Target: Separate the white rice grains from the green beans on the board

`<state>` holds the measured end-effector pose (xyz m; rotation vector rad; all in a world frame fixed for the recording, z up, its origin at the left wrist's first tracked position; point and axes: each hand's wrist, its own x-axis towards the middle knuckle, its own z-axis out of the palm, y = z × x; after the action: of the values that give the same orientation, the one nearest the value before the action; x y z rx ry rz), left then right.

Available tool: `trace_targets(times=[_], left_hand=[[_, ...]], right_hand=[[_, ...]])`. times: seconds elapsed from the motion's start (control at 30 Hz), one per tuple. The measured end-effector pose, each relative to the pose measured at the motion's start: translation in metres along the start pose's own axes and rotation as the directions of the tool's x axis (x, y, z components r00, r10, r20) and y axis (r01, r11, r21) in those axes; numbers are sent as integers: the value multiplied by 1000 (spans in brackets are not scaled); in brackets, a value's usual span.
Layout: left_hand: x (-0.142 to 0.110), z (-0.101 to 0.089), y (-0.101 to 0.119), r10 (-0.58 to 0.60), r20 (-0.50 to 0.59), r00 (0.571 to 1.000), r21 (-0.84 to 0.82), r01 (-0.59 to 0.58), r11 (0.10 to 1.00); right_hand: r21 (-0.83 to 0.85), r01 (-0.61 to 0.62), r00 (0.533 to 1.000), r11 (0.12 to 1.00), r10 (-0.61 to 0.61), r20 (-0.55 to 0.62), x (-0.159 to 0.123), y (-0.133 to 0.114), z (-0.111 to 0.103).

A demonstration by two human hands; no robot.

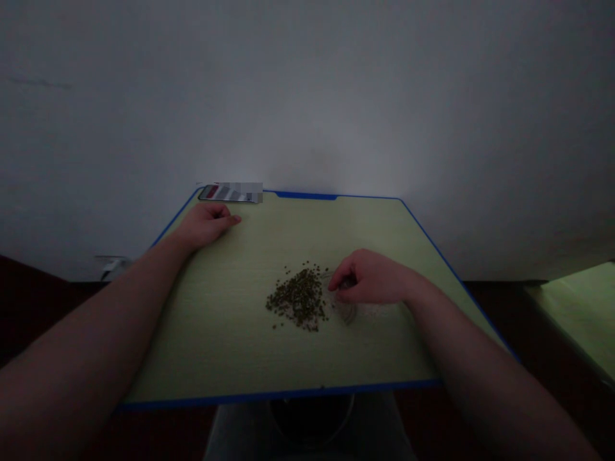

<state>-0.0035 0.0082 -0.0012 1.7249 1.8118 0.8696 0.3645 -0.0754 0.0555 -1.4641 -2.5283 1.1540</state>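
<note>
A loose pile of small greenish-brown grains, like beans or seeds, is spread over the middle of the pale yellow-green table. At the pile's right edge is my right hand, its thumb and fingers drawn together in a pinch. Whatever lies between those fingertips is too small and dark to make out. Under and beside this hand lies a clear, see-through object, partly covered by it; its kind is unclear. My left hand rests at the table's far left, fingers curled in, thumb forward, with nothing visible in it.
A phone-like flat device, partly blurred out, lies at the far left edge. Blue trim borders the table, which stands against a grey wall. Below the near edge is a dark round container. Another pale surface stands at right.
</note>
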Motion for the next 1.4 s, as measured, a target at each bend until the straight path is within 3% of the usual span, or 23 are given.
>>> trace_targets(times=[1.4], left_hand=[[0,0,2,-7,1,1000,-9,7,1000]], right_hand=[[-6,54,998,999,-54,-16,5,4,4]])
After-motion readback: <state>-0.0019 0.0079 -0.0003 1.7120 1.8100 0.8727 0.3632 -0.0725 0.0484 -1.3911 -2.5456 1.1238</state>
